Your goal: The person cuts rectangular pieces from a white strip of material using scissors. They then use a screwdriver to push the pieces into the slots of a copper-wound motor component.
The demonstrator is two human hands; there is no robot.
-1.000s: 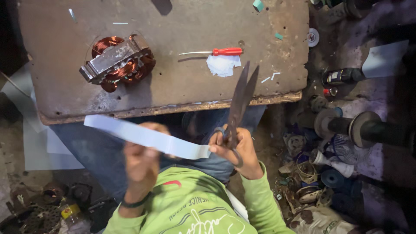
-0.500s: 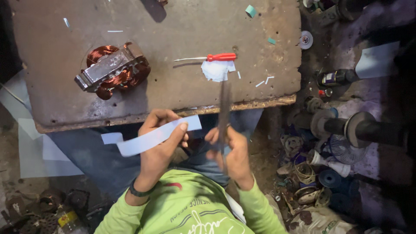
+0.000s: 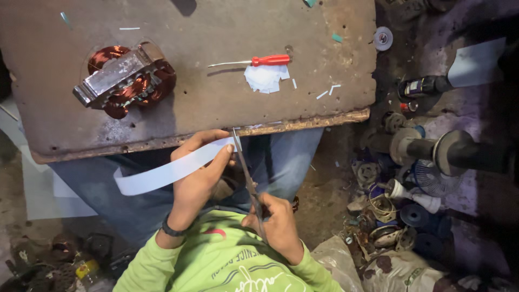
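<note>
Dim and cluttered, the workshop floor (image 3: 324,189) surrounds a worn, rust-stained tabletop (image 3: 216,108) seen from above. Just off the tabletop's near edge, the person's left hand (image 3: 200,173) has its grip closed on a long white paper strip (image 3: 162,173), thumb on top and fingers underneath, holding it over the lap. The right hand (image 3: 275,221) has its grip closed through the handles of a pair of scissors (image 3: 246,173), whose blades point up toward the near edge and meet the strip's right end beside the left fingertips. On the tabletop, near the left edge, lies a motor stator (image 3: 124,81) with copper windings around a grey metal core. Toward the middle sits a red-handled screwdriver (image 3: 254,61), touching a small heap of white paper pieces (image 3: 265,78); a few slivers lie scattered to the right of it. On the floor past the right edge lies a heap of motor parts (image 3: 394,216), which no box or tray holds.
</note>
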